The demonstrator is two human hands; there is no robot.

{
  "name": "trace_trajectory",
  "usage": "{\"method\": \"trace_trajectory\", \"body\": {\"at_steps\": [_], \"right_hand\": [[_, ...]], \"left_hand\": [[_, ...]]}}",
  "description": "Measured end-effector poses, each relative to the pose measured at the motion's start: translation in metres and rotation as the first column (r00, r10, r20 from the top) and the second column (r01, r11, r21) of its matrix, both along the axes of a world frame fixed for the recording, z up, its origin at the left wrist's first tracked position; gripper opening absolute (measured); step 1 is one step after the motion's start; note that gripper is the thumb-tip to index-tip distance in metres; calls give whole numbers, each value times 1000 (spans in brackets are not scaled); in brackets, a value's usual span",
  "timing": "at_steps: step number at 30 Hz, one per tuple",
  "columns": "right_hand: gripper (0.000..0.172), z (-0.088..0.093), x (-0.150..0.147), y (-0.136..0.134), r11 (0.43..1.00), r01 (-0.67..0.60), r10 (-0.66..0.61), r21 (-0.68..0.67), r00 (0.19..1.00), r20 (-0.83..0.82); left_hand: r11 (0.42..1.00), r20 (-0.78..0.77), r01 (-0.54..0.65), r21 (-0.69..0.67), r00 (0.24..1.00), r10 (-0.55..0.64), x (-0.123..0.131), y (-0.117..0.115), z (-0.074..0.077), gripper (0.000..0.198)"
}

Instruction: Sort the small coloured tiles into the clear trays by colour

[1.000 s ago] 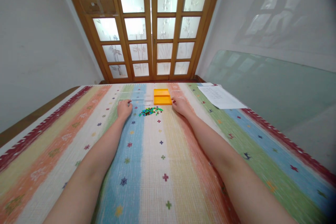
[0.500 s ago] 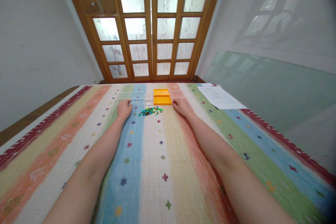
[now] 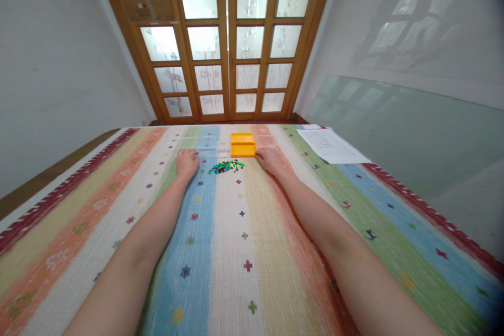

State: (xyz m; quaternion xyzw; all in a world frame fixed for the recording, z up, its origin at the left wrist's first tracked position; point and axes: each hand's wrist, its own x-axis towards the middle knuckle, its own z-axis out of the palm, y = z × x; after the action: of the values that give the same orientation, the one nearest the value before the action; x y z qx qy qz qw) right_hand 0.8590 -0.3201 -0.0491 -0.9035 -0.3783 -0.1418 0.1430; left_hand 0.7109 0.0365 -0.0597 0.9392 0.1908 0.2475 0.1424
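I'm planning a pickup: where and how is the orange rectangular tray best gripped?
Probably pinch the tray at its right edge, from the right: it lies flat, the right hand is at its near right corner, and small green and blue pieces lie off its near left.

Wooden doors with frosted, plant-patterned panes stand at the far end, lit bright. Pale walls rise on both sides; a greenish panel runs along the right one. Striped cloth covers the worktop.
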Motion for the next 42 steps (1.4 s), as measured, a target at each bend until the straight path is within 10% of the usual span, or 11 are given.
{"method": "trace_trajectory", "body": {"at_steps": [27, 31, 35, 42], "right_hand": [[32, -3, 6, -1, 999, 38, -38, 15, 999, 6], [32, 2, 4, -1, 992, 109, -112, 64, 993, 47], [31, 10, -8, 4, 998, 45, -47, 46, 998, 37], [34, 22, -37, 26, 992, -120, 114, -50, 988, -101]], "left_hand": [[1000, 83, 15, 23, 996, -17, 2, -2, 0, 32], [962, 97, 270, 28, 957, -272, 2, -18, 7, 33], [806, -28, 589, 51, 808, -589, -1, -42, 12, 39], [753, -145, 653, 82, 755, -640, -3, -51, 12, 50]]}}
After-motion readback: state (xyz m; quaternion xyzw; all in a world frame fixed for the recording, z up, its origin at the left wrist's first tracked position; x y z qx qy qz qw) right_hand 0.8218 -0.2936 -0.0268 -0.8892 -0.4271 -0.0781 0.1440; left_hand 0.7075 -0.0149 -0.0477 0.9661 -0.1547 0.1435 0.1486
